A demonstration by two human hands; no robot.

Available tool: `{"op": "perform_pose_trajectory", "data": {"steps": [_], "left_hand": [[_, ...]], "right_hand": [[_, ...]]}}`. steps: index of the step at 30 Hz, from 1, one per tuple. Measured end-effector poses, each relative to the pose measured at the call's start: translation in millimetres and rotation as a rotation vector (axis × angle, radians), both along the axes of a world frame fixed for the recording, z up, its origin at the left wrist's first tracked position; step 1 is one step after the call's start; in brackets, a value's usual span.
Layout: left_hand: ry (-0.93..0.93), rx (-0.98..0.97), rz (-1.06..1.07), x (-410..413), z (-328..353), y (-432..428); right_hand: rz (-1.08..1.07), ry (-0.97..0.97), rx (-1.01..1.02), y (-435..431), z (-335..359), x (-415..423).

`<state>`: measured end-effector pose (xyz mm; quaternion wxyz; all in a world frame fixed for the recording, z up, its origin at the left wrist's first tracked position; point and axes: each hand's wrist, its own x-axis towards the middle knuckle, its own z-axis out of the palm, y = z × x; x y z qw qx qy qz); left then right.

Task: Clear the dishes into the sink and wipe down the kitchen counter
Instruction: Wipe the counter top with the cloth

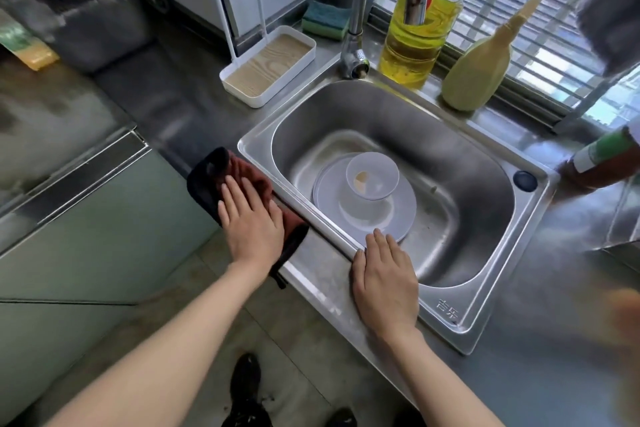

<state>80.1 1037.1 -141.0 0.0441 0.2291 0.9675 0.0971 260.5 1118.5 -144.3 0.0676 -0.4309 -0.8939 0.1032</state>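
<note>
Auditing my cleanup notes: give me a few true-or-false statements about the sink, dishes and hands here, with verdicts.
The bowl sits on the plate inside the sink. True.
The left hand presses flat on the dark red cloth. True.
The right hand holds a sponge. False: it rests open on the sink's front rim; the sponge lies by the faucet.
The cloth lies in the sink. False: it is on the counter, left of the sink.

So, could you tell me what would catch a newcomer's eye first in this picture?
The left hand presses a dark red cloth flat on the steel counter beside the stainless steel sink. In the basin, a white bowl sits on a round white plate. The right hand rests on the sink's front rim.
</note>
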Motion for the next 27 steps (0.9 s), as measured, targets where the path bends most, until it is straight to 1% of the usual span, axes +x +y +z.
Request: {"op": "perform_pose_trajectory", "data": {"steps": [2,5,9,13,19,23,25,27], "left_hand": [[-0.014,-0.012,-0.039,33.5,2.0,0.8],[0.002,-0.069,-0.207,70.0,1.6,-2.9],[0.044,-0.043,-0.319,23.9,-5.0,-16.5],[0.022,-0.037,-0.304,-31.5,-1.4,-24.2],[0.020,-0.054,-0.319,-44.3,1.5,-21.9],[0.013,-0.049,-0.378,-56.3,3.0,-21.0],[0.009,-0.042,-0.454,-71.2,2.9,-22.5],[0.005,-0.035,-0.522,-96.8,1.3,-23.2]], "right_hand": [[-0.001,-0.009,-0.007,0.3,0.9,-1.2],[0.005,-0.027,-0.019,0.1,1.7,-0.2],[0.028,-0.037,-0.007,1.3,-0.2,1.6],[0.053,-0.064,0.019,-0.3,1.0,2.8],[0.042,-0.079,-0.010,-1.5,9.7,0.7],[-0.007,-0.112,-0.014,-4.9,11.6,-1.5],[-0.053,-0.085,0.030,-13.6,13.7,-16.6],[-0.089,-0.009,0.047,-25.9,19.4,-54.4]]}}
